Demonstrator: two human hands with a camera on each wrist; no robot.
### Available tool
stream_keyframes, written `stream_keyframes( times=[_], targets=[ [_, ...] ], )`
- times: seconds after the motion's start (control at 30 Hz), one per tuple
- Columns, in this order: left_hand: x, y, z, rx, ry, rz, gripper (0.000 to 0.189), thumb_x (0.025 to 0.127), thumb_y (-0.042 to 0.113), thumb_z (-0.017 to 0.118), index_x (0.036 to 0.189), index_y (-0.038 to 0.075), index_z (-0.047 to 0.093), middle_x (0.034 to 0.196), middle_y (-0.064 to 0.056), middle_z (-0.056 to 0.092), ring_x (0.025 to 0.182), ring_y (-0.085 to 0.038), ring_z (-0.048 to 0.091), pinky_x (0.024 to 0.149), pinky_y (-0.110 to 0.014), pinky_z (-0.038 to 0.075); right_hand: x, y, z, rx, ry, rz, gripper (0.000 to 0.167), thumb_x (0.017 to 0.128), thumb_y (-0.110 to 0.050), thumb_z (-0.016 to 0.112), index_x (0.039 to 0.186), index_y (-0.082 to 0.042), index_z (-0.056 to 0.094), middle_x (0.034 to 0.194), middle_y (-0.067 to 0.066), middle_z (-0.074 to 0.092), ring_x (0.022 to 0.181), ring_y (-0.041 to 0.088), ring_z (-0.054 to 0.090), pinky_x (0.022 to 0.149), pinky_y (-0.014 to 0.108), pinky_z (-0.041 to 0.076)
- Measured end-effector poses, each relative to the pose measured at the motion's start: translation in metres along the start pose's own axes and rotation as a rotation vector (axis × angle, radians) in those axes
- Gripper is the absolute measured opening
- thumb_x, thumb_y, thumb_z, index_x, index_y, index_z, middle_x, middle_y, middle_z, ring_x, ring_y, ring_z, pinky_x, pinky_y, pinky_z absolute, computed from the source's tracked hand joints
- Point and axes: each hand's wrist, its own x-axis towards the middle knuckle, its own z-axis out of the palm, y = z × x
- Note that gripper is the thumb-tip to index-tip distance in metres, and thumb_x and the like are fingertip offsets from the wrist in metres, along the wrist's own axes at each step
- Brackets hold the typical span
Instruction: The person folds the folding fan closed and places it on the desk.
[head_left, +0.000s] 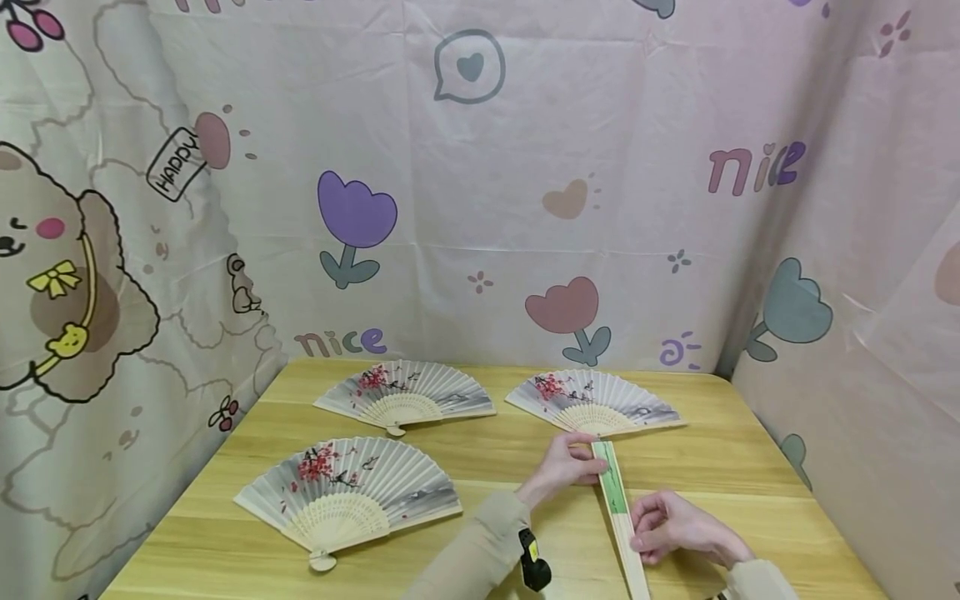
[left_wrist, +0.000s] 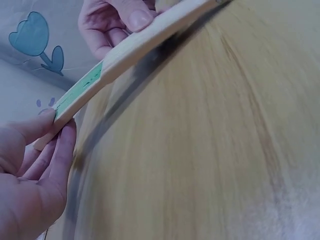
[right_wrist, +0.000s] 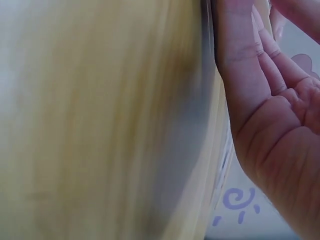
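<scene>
A folded fan [head_left: 622, 533] with pale wooden ribs and a green section near its far end is between my hands. My left hand [head_left: 558, 471] pinches that far end, thumb against fingers, as the left wrist view shows. Farther down, my right hand [head_left: 678, 527] holds the fan's right side with bent fingers, its thumb lying on the edge. In the left wrist view the fan [left_wrist: 145, 45] slants above the table, casting a shadow. Most of the fan is hidden in the right wrist view, behind my right hand [right_wrist: 280, 120].
Three spread fans with red blossom prints lie on the wooden table [head_left: 720, 467]: a front left fan [head_left: 352, 492], a back left fan [head_left: 405, 400] and a back right fan [head_left: 600, 404]. A printed cloth [head_left: 465, 167] hangs behind and along both sides.
</scene>
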Motion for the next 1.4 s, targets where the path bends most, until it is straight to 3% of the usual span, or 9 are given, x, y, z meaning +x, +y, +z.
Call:
stream_keyframes(
  times=[0.2, 0.37, 0.57, 0.87, 1.03, 1.13, 1.27, 1.4],
  targets=[
    [0.0007, -0.0019, 0.0027, 0.245, 0.018, 0.092, 0.048, 0.08, -0.004, 0.079, 0.124, -0.011, 0.061, 0.095, -0.024, 0.075, 0.072, -0.013, 0.07, 0.062, -0.019, 0.062, -0.0026, 0.0004, -0.001, -0.002, 0.02, 0.04, 0.041, 0.089, -0.004, 0.073, 0.103, 0.027, 0.049, 0.075, -0.003, 0.071, 0.067, 0.007, 0.069, 0.061, 0.018, 0.063],
    [0.0027, -0.005, 0.0039, 0.331, 0.052, 0.11, 0.038, 0.077, 0.0, 0.083, 0.111, -0.008, 0.069, 0.094, -0.02, 0.077, 0.073, -0.006, 0.068, 0.062, -0.012, 0.058, -0.0031, 0.0025, -0.0019, 0.007, 0.032, 0.037, 0.043, 0.089, -0.002, 0.072, 0.104, 0.03, 0.046, 0.074, -0.004, 0.071, 0.066, 0.007, 0.07, 0.061, 0.018, 0.063],
    [0.0045, -0.008, 0.0019, 0.365, 0.049, 0.154, 0.032, 0.076, -0.003, 0.083, 0.105, -0.008, 0.072, 0.091, -0.021, 0.076, 0.07, -0.002, 0.063, 0.063, -0.011, 0.056, -0.0028, 0.0035, -0.0031, -0.017, 0.054, 0.056, 0.043, 0.088, -0.006, 0.075, 0.103, 0.026, 0.05, 0.072, -0.006, 0.07, 0.063, 0.005, 0.067, 0.056, 0.015, 0.06],
    [0.0038, -0.0075, 0.0028, 0.341, 0.043, 0.157, 0.039, 0.073, -0.008, 0.083, 0.11, -0.01, 0.07, 0.099, -0.024, 0.075, 0.079, -0.017, 0.073, 0.069, -0.017, 0.063, -0.0041, 0.0028, -0.0048, 0.005, 0.035, 0.054, 0.041, 0.089, -0.005, 0.073, 0.105, 0.025, 0.05, 0.071, -0.006, 0.069, 0.059, 0.003, 0.066, 0.052, 0.012, 0.057],
    [0.0029, -0.0059, 0.0046, 0.371, 0.031, 0.155, 0.042, 0.074, -0.008, 0.083, 0.114, -0.009, 0.069, 0.107, -0.025, 0.074, 0.086, -0.025, 0.075, 0.073, -0.019, 0.065, -0.0035, 0.0028, -0.0061, 0.013, 0.04, 0.081, 0.027, 0.089, -0.006, 0.074, 0.101, 0.012, 0.058, 0.071, -0.007, 0.069, 0.058, 0.003, 0.066, 0.052, 0.013, 0.058],
    [0.0019, -0.004, 0.0065, 0.4, 0.034, 0.149, 0.042, 0.073, -0.008, 0.084, 0.112, -0.009, 0.07, 0.106, -0.024, 0.074, 0.082, -0.023, 0.075, 0.069, -0.017, 0.064, -0.004, 0.0027, -0.0063, 0.007, 0.048, 0.091, 0.023, 0.088, -0.007, 0.075, 0.1, 0.006, 0.06, 0.071, -0.006, 0.069, 0.059, 0.004, 0.066, 0.052, 0.014, 0.058],
    [0.0, -0.0023, 0.0086, 0.437, 0.047, 0.136, 0.043, 0.071, -0.008, 0.085, 0.11, -0.01, 0.07, 0.103, -0.023, 0.072, 0.072, -0.016, 0.072, 0.061, -0.015, 0.061, -0.0049, 0.0026, -0.0057, -0.004, 0.053, 0.084, 0.025, 0.087, -0.005, 0.076, 0.1, 0.008, 0.059, 0.071, -0.004, 0.07, 0.059, 0.005, 0.067, 0.052, 0.014, 0.058],
    [-0.001, -0.002, 0.0092, 0.455, 0.061, 0.128, 0.044, 0.07, -0.009, 0.085, 0.111, -0.011, 0.069, 0.103, -0.023, 0.071, 0.072, -0.018, 0.073, 0.061, -0.016, 0.062, -0.0051, 0.0031, -0.0048, -0.014, 0.072, 0.071, 0.027, 0.086, -0.003, 0.075, 0.1, 0.011, 0.057, 0.069, -0.003, 0.069, 0.056, 0.005, 0.066, 0.051, 0.014, 0.058]
  ],
)
